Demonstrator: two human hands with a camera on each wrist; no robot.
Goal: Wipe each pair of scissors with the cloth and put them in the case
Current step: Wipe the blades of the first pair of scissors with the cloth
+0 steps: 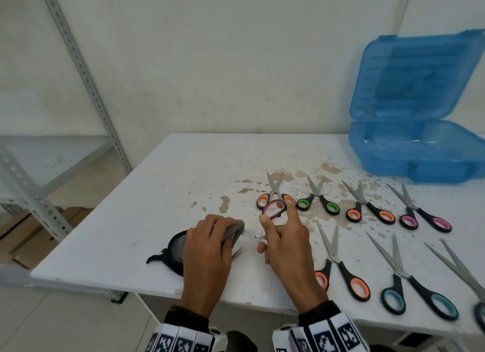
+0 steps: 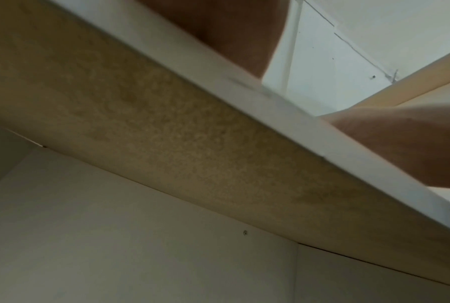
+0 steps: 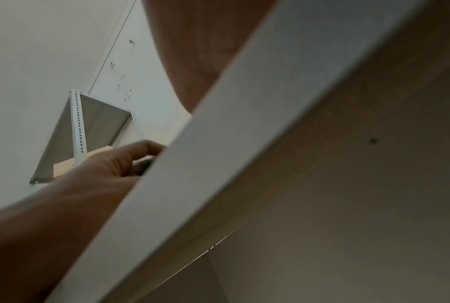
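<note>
In the head view my right hand [image 1: 275, 229] grips a pair of pink-handled scissors [image 1: 274, 208] by the handles, loop raised, blades pointing left. My left hand [image 1: 228, 235] holds a grey cloth [image 1: 236, 228] wrapped round those blades, so only the pivot screw [image 1: 256, 236] shows. The cloth's dark-edged rest [image 1: 174, 246] lies on the table under that hand. The open blue case [image 1: 420, 152] stands at the back right, its lid upright. Both wrist views look up from below the table edge [image 2: 296, 119]. The right wrist view shows my left hand's curled fingers [image 3: 140, 151].
Several more scissors lie in two rows on the white table [image 1: 162, 183]: orange [image 1: 275, 194], green [image 1: 319, 199], orange [image 1: 367, 207], pink [image 1: 422, 215], orange [image 1: 338, 267], teal [image 1: 412, 281]. Brown stains mark the tabletop. A metal rack [image 1: 86, 78] stands at the left.
</note>
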